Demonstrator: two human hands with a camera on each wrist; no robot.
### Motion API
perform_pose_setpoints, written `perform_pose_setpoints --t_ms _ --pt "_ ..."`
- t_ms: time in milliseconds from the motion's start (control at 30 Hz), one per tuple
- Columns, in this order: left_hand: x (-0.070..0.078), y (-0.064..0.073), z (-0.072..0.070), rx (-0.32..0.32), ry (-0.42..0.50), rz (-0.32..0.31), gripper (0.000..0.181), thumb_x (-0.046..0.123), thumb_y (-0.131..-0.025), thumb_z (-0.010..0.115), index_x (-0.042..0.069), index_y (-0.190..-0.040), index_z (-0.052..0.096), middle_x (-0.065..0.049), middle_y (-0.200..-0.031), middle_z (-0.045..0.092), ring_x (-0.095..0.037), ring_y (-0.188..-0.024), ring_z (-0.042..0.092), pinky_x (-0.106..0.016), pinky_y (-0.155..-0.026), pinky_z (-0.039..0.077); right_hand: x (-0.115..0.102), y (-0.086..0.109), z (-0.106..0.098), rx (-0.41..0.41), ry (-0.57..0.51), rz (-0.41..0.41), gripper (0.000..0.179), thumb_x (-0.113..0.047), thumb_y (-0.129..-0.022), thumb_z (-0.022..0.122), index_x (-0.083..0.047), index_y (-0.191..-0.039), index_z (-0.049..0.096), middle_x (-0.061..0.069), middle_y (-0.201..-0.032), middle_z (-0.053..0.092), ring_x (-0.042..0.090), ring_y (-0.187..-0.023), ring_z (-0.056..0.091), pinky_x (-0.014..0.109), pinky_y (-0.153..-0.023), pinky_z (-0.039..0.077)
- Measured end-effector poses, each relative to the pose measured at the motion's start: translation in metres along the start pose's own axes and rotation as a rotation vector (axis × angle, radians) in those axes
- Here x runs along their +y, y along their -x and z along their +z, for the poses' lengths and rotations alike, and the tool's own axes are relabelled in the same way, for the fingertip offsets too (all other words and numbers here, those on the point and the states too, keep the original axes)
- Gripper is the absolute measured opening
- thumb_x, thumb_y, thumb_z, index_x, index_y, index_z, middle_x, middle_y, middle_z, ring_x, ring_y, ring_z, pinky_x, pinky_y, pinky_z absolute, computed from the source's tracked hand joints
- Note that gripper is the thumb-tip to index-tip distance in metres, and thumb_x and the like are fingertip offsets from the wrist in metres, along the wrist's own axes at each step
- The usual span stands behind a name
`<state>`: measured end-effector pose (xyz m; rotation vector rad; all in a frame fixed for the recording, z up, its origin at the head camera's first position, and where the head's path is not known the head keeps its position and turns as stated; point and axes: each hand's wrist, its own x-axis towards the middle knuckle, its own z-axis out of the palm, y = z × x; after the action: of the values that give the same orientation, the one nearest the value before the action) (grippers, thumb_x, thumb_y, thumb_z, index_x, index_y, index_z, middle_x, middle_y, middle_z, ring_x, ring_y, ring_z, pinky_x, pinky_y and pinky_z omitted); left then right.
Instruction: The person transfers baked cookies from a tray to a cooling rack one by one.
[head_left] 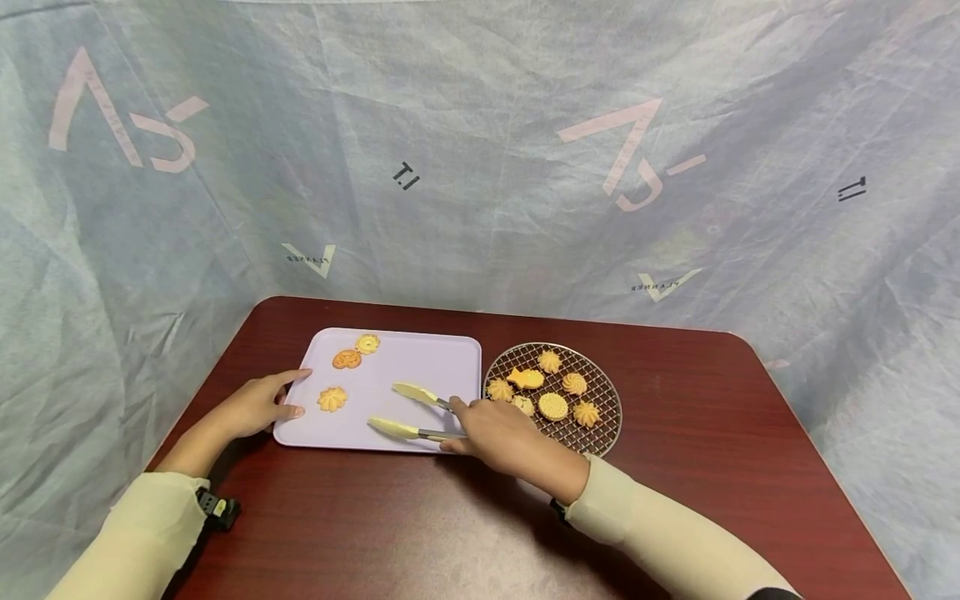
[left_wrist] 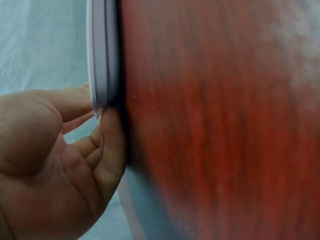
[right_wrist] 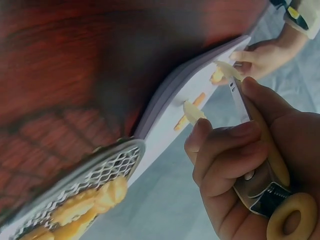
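Observation:
My left hand (head_left: 257, 406) holds the left edge of a pale lilac tray (head_left: 442, 354); in the left wrist view its thumb lies over the rim (left_wrist: 103, 55) and curled fingers (left_wrist: 112, 145) come up beneath. On the tray's left half lie a flower-shaped cookie (head_left: 332, 399), a browner pretzel-like cookie (head_left: 347, 359) and a ring-shaped flower cookie (head_left: 367, 344). My right hand (head_left: 498, 435) grips a pair of tongs (right_wrist: 255, 187) with yellow tips. Those tips are spread apart over the tray, with nothing between them, pointing left.
Right of the tray stands a round wire rack (head_left: 617, 408) bearing several cookies, among them a fish-shaped one (head_left: 526, 379) and an oval one (head_left: 553, 407). Both rest on a dark red wooden table (head_left: 690, 417). Grey-blue cloth (head_left: 480, 167) hangs behind the table.

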<state>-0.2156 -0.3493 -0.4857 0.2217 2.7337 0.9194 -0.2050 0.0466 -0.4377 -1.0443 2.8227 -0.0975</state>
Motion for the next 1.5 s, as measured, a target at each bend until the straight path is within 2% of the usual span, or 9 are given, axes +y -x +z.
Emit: perform_pose_setpoints --t_ms 333,567,867,1067,1133,1333,1500 --pt "-0.002 -0.001 0.0 0.005 -0.006 0.002 0.068 0.01 -0.095 0.073 -0.008 -0.152 0.04 -0.009 -0.08 0.051 -0.018 -0.061 0.053 -0.034 -0.054 0.047 -0.018 -0.018 0.003 -0.039 0.014 0.026 0.07 -0.059 -0.097 0.062 -0.009 -0.145 0.055 0.01 -0.101 0.072 0.023 -0.079 0.068 0.038 -0.063 0.056" --pt "-0.002 -0.001 0.0 0.006 -0.008 0.009 0.068 0.01 -0.095 0.073 -0.008 -0.152 0.04 -0.009 -0.08 0.052 -0.018 -0.06 0.053 -0.033 -0.054 0.048 -0.032 -0.029 0.005 -0.037 0.017 0.024 0.06 -0.059 -0.096 0.064 -0.011 -0.132 0.059 0.006 -0.09 0.068 0.02 -0.07 0.061 0.036 -0.058 0.052" --pt "-0.001 0.0 0.0 0.0 -0.005 -0.006 0.068 0.01 -0.096 0.073 -0.007 -0.152 0.04 -0.009 -0.081 0.052 -0.019 -0.061 0.054 -0.034 -0.055 0.048 -0.052 -0.047 0.009 -0.022 0.01 0.024 0.055 -0.058 -0.097 0.064 -0.01 -0.123 0.06 0.006 -0.089 0.068 0.023 -0.072 0.064 0.038 -0.061 0.053" --pt "0.0 0.0 0.001 0.002 -0.001 -0.009 0.068 0.009 -0.095 0.073 -0.008 -0.152 0.04 -0.009 -0.081 0.051 -0.019 -0.061 0.054 -0.034 -0.054 0.047 -0.065 -0.059 0.015 -0.003 0.036 0.036 0.059 -0.058 -0.098 0.063 -0.01 -0.132 0.061 0.007 -0.096 0.072 0.024 -0.076 0.067 0.038 -0.064 0.054" --pt "0.0 0.0 0.001 0.004 -0.001 -0.007 0.068 0.008 -0.095 0.073 -0.008 -0.152 0.04 -0.009 -0.08 0.051 -0.019 -0.061 0.053 -0.034 -0.054 0.047 -0.068 -0.061 0.016 0.004 0.048 0.037 0.058 -0.058 -0.098 0.062 -0.011 -0.133 0.061 0.007 -0.096 0.073 0.024 -0.075 0.067 0.037 -0.062 0.054" --pt "-0.001 0.0 0.001 0.009 -0.002 0.0 0.067 0.008 -0.095 0.073 -0.008 -0.152 0.041 -0.009 -0.08 0.051 -0.018 -0.06 0.053 -0.033 -0.054 0.047 -0.07 -0.063 0.017 0.029 0.063 0.026 0.047 -0.056 -0.099 0.063 -0.014 -0.121 0.063 0.004 -0.088 0.071 0.022 -0.069 0.064 0.036 -0.057 0.051" --pt "-0.002 -0.001 0.002 0.007 0.001 0.004 0.068 0.008 -0.095 0.073 -0.007 -0.152 0.041 -0.009 -0.08 0.051 -0.018 -0.06 0.054 -0.033 -0.053 0.047 -0.065 -0.057 0.013 0.027 0.044 0.006 0.047 -0.055 -0.099 0.062 -0.015 -0.123 0.063 0.003 -0.086 0.069 0.021 -0.068 0.063 0.035 -0.057 0.05"
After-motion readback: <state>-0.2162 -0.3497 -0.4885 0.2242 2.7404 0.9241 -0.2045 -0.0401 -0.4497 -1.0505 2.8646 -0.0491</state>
